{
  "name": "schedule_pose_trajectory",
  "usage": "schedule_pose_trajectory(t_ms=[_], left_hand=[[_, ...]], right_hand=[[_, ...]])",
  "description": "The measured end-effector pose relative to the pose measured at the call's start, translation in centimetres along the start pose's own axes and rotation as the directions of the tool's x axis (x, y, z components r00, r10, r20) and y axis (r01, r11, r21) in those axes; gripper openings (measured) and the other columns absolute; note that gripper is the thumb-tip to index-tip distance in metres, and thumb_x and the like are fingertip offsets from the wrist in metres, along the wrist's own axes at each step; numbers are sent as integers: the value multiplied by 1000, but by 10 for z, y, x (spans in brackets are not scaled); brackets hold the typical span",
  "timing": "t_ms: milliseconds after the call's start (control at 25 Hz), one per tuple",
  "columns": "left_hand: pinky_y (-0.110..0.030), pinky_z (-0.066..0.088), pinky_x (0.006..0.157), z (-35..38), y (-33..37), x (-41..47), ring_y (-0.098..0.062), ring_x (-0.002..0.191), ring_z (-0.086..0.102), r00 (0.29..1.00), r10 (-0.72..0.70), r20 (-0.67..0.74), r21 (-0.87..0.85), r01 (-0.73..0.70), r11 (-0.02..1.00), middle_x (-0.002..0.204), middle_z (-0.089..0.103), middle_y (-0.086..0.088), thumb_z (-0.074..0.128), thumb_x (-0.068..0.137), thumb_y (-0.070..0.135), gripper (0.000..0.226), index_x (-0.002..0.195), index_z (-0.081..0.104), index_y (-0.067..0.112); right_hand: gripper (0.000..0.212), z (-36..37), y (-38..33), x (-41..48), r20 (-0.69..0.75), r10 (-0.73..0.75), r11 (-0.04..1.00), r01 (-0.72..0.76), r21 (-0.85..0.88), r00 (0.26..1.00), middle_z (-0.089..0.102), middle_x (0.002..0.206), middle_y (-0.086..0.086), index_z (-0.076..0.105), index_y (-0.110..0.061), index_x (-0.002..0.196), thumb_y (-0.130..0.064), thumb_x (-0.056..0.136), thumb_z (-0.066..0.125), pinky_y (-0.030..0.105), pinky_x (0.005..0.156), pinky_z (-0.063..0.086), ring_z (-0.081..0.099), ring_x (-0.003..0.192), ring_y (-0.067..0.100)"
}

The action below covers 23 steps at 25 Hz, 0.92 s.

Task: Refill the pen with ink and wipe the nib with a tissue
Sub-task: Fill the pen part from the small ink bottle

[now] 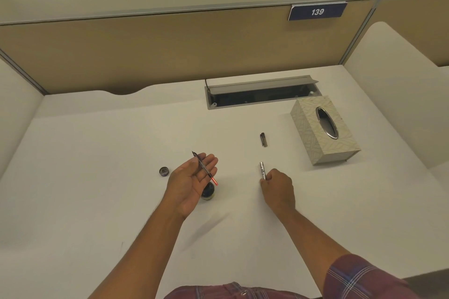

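My left hand (192, 182) is turned palm up above the white desk, and its thumb pinches the pen's nib section (203, 168) against the fingers. The nib points up and to the left; a red end sticks out at the lower right. Just under that hand stands the dark ink bottle (208, 192), partly hidden. Its round lid (164, 171) lies to the left on the desk. My right hand (277, 188) grips the lower end of the silver pen barrel (262, 170), which lies on the desk. The dark pen cap (263, 139) lies farther back. A patterned tissue box (313, 133) sits at the right.
An open grey cable tray (262, 94) is set into the desk behind the cap. Tan partition walls close the desk at the back and both sides. A blue sign reading 139 (317, 11) hangs on the back partition.
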State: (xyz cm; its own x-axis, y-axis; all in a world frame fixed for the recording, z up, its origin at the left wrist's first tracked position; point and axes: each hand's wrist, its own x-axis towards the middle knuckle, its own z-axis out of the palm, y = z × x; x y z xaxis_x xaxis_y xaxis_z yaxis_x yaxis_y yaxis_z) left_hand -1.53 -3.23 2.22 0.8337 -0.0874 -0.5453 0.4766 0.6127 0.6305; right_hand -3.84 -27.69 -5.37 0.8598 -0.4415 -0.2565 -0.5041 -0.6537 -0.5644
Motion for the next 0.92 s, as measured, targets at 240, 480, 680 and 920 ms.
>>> schedule_pose_trajectory(t_ms=[240,480,680,920], left_hand=[[-46,58,102,-1,0,3,-30,105,83,1000,-2,2,-3,2,1000,117,82,-20,43,115,13,29,121,67,-3],[-47,58,103,-1,-3,4,-33,110,81,1000,-9,2,-2,9,1000,122,79,-23,45,114,12,28,122,66,-4],[-47,58,101,-2,-5,3,-34,111,81,1000,-12,-2,-8,12,1000,124,79,-24,45,114,12,29,123,66,-5],[-46,59,100,-4,-6,0,-33,109,81,1000,-13,-6,-4,13,1000,121,80,-23,45,114,12,29,124,66,-5]], right_hand=[[13,2,4,2,-16,-37,999,37,13,999,67,90,8,61,-10,91,-21,92,68,32,69,38,55,84,25],[28,1,9,2,-38,-26,997,28,68,999,68,86,6,62,-10,95,-34,89,75,30,68,38,58,82,23],[34,1,9,1,-20,-23,998,24,51,1000,66,91,5,60,-12,97,-38,86,78,29,72,38,54,87,21],[31,5,5,-4,7,-38,999,38,20,999,63,98,6,61,-10,101,-33,85,76,30,75,38,54,91,22]])
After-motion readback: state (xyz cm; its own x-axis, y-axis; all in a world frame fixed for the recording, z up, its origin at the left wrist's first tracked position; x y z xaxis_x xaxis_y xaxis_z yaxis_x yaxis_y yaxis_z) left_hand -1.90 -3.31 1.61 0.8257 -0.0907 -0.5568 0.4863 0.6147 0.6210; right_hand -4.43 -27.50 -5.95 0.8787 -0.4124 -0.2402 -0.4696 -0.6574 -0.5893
